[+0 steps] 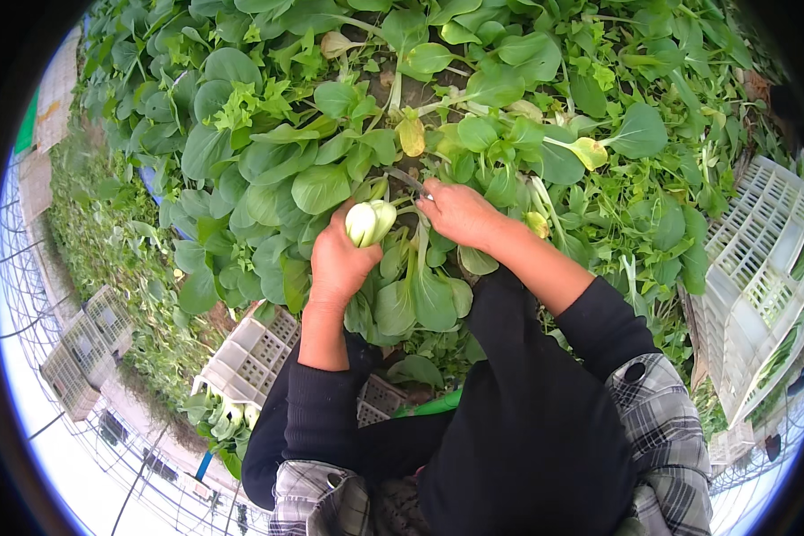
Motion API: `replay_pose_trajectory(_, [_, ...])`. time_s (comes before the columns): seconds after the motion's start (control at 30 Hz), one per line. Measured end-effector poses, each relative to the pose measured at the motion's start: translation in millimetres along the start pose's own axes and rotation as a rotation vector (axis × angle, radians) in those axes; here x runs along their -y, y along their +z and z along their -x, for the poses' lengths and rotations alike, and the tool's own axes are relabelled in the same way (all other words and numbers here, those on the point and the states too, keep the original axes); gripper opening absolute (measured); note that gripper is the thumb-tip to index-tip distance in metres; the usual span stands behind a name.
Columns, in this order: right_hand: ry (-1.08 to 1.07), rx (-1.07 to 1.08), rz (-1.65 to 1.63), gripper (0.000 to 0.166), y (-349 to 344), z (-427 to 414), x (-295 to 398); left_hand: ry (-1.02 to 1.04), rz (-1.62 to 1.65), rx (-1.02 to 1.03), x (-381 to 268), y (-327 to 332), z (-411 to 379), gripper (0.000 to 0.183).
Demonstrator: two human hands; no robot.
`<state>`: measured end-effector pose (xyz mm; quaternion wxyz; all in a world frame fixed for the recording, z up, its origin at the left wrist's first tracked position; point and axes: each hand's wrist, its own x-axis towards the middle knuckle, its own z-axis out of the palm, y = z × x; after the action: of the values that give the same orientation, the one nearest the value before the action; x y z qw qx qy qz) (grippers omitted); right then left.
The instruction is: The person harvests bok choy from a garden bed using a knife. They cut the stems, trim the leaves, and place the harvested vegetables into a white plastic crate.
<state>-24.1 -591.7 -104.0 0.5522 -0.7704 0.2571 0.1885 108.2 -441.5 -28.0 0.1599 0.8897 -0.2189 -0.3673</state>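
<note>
Pale cut stem bases of a bok choy head [370,222] point up out of my left hand [343,258], which is wrapped around its stalks. Its leaves are partly lost among the foliage beyond. Just to the right, my right hand [461,213] grips a knife [407,179] whose narrow blade points up and left over the plants. Much of the handle is hidden in my fist. Loose bok choy leaves [415,301] hang or lie below the two hands. A yellowed leaf [411,137] rests a little beyond the blade.
Dense bok choy plants [228,154] and weeds spread ahead. A white plastic crate [248,355] stands at left beside harvested bok choy [228,419]. Larger white crates [754,281] lean at right; more crates [87,352] sit far left. My dark-clad knee [509,315] is close under the right arm.
</note>
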Motion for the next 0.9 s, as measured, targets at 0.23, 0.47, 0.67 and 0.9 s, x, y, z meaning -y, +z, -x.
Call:
replay_pose_trajectory(0.23, [0.017, 0.070, 0.107, 0.027, 9.1, -21.0, 7.7, -0.034, 0.119, -0.043, 9.3, 0.8, 3.9, 0.059])
replay_pose_trajectory(0.47, [0.147, 0.147, 0.228, 0.032, 9.2, -32.0, 30.4, -0.130, 0.343, 0.017, 27.1, 1.5, -3.0, 0.057])
replay_pose_trajectory(0.67, [0.136, 0.247, 0.283, 0.027, 12.9, -16.4, 20.5, -0.199, 0.747, 0.089, 32.7, 1.3, 0.7, 0.048])
replay_pose_trajectory(0.9, [0.098, -0.214, -0.368, 0.032, 15.3, 3.0, 4.5, -0.175, 0.948, 0.250, 36.7, -19.2, 17.8, 0.052])
